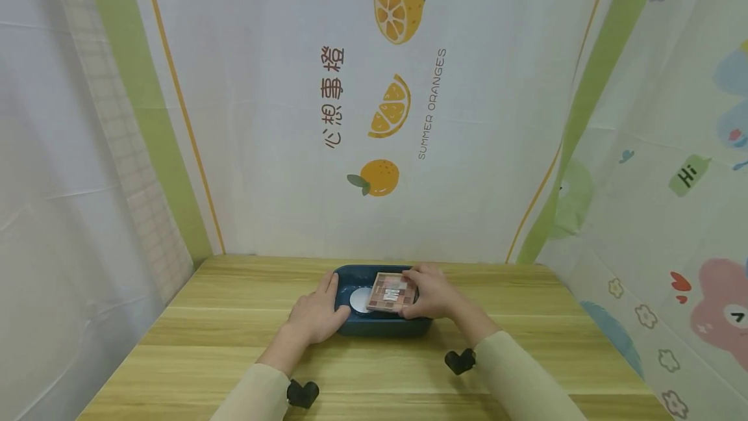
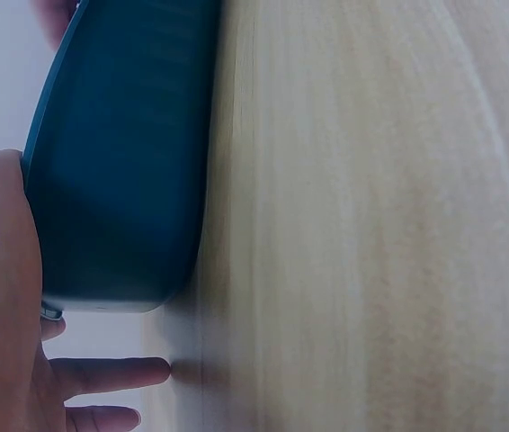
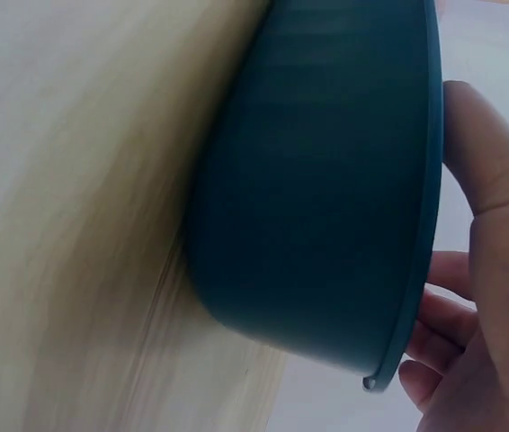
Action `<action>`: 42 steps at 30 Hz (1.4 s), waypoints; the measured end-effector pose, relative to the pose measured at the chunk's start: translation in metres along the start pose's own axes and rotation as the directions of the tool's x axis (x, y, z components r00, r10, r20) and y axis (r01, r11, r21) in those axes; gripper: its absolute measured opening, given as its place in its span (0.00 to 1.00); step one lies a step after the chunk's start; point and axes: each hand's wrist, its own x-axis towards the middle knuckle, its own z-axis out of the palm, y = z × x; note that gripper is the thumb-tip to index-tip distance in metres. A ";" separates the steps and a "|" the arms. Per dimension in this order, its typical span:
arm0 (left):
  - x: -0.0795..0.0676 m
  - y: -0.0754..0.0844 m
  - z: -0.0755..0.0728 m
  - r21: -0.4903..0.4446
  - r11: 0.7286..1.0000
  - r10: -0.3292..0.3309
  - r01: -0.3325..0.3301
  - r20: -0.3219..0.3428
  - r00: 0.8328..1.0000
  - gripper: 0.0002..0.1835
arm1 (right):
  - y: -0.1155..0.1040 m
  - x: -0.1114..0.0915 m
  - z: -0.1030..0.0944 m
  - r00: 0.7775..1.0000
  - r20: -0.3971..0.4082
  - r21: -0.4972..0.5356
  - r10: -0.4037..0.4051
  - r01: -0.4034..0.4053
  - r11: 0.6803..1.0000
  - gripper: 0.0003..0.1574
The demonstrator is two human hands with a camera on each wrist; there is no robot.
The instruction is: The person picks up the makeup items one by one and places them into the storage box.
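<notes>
A dark blue plastic basin stands on the table. My left hand holds its left end, the thumb over the near rim and the fingers along the outside, some of them straight in the left wrist view. At the basin's right end, my right hand grips a flat, square eyeshadow palette with a brown checked lid and white lettering, thumb on the near edge and fingers on the far one. The palette lies tilted over the basin's opening. Beside it, inside the basin, is a white round disc, partly covered by the palette.
The wood-grain table runs back to a white cloth printed with oranges. More printed cloth hangs at the right, and a pale curtain at the left. A black strap piece shows at each wrist.
</notes>
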 end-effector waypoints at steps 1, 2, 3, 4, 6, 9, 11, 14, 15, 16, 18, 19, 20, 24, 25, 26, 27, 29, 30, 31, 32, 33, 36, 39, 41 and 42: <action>0.000 0.000 0.000 0.000 1.000 0.001 -0.001 0.000 1.000 0.47 | 0.000 0.001 0.000 1.000 0.001 -0.001 -0.003 0.003 1.000 0.54; 0.000 0.000 0.000 0.002 1.000 0.001 -0.001 0.000 1.000 0.47 | 0.000 0.002 0.001 1.000 0.002 -0.001 -0.003 0.003 1.000 0.53; 0.001 0.000 0.001 0.003 1.000 0.001 -0.001 0.000 1.000 0.47 | 0.000 0.002 0.001 1.000 0.005 -0.001 -0.003 0.003 1.000 0.52; 0.001 -0.001 0.001 0.003 1.000 0.001 -0.001 0.001 1.000 0.47 | -0.001 0.003 0.002 1.000 0.012 -0.001 -0.002 0.002 1.000 0.51; 0.001 -0.001 0.002 0.003 1.000 0.001 -0.001 0.001 1.000 0.47 | -0.001 0.004 0.003 1.000 0.027 -0.001 0.001 -0.001 1.000 0.50; 0.001 -0.001 0.001 0.004 1.000 0.000 0.000 0.002 1.000 0.47 | -0.003 0.007 0.004 0.999 0.047 -0.012 -0.001 0.002 1.000 0.49; 0.000 0.000 0.000 0.005 1.000 -0.001 0.001 0.002 1.000 0.47 | -0.005 0.008 0.005 0.998 0.055 -0.016 -0.006 0.007 1.000 0.48; 0.001 -0.001 0.000 0.004 1.000 -0.001 0.001 0.002 1.000 0.47 | -0.007 0.009 0.005 0.998 0.063 -0.007 -0.009 0.009 1.000 0.45; 0.001 -0.001 0.000 0.003 1.000 -0.001 0.001 0.002 1.000 0.47 | -0.008 0.010 0.005 0.998 0.070 -0.002 -0.007 0.007 1.000 0.44; 0.001 -0.001 0.000 0.002 1.000 -0.002 0.002 0.002 1.000 0.47 | -0.009 0.010 0.005 0.997 0.077 0.003 -0.004 0.004 1.000 0.43; 0.001 -0.001 0.001 0.000 1.000 -0.002 0.002 0.003 1.000 0.46 | -0.010 0.010 0.005 0.996 0.093 0.009 -0.001 0.001 1.000 0.42; 0.001 -0.002 0.001 0.001 1.000 -0.002 0.002 0.004 1.000 0.46 | -0.010 0.010 0.005 0.995 0.102 0.008 0.001 -0.001 1.000 0.41; 0.001 -0.002 0.001 0.001 1.000 -0.002 0.002 0.004 1.000 0.46 | -0.010 0.010 0.005 0.994 0.112 0.002 0.000 0.000 1.000 0.39; 0.000 -0.001 0.001 -0.007 1.000 0.000 0.000 0.006 1.000 0.47 | -0.011 0.009 0.007 0.991 0.133 0.000 -0.011 0.012 1.000 0.32; 0.000 -0.001 0.001 -0.010 1.000 0.001 -0.001 0.006 1.000 0.47 | -0.011 0.009 0.007 0.991 0.135 0.001 -0.015 0.015 1.000 0.30; 0.001 -0.001 0.000 -0.013 1.000 0.001 -0.001 0.005 1.000 0.47 | -0.011 0.008 0.007 0.991 0.132 0.004 -0.022 0.022 1.000 0.29; 0.001 0.000 0.000 -0.011 1.000 -0.001 0.001 0.010 1.000 0.47 | -0.011 0.008 0.007 0.992 0.124 0.009 -0.029 0.028 1.000 0.28; 0.001 0.000 0.000 -0.010 1.000 0.000 0.000 0.010 1.000 0.47 | -0.011 0.007 0.007 0.994 0.107 -0.001 -0.036 0.037 0.999 0.26; 0.001 0.000 0.000 -0.008 1.000 0.002 -0.002 0.009 1.000 0.47 | -0.011 0.007 0.008 0.994 0.100 -0.007 -0.038 0.038 0.999 0.25; 0.001 0.000 0.000 -0.005 1.000 0.001 -0.001 0.011 1.000 0.47 | -0.011 0.007 0.008 0.995 0.091 -0.012 -0.035 0.036 0.999 0.24; 0.001 0.000 0.000 -0.002 1.000 0.001 -0.001 0.012 1.000 0.47 | -0.011 0.007 0.009 0.996 0.085 -0.012 -0.031 0.032 0.999 0.23; 0.001 0.000 0.000 0.000 1.000 0.001 -0.001 0.013 1.000 0.47 | -0.011 0.007 0.009 0.997 0.079 -0.014 -0.024 0.026 1.000 0.22; 0.002 0.001 -0.001 0.000 1.000 0.005 -0.005 0.008 1.000 0.47 | -0.010 0.007 0.009 0.997 0.074 -0.012 -0.004 0.005 1.000 0.21; 0.002 0.000 0.000 0.002 1.000 0.005 -0.005 0.008 1.000 0.47 | -0.011 0.006 0.009 0.998 0.063 -0.012 0.006 -0.005 1.000 0.20; 0.001 0.000 0.000 0.005 1.000 0.006 -0.006 0.009 1.000 0.47 | -0.012 0.005 0.009 0.998 0.058 -0.013 0.009 -0.009 1.000 0.20; 0.001 0.000 0.000 0.007 1.000 0.006 -0.006 0.010 1.000 0.47 | -0.012 0.004 0.009 0.998 0.058 -0.012 0.012 -0.011 1.000 0.20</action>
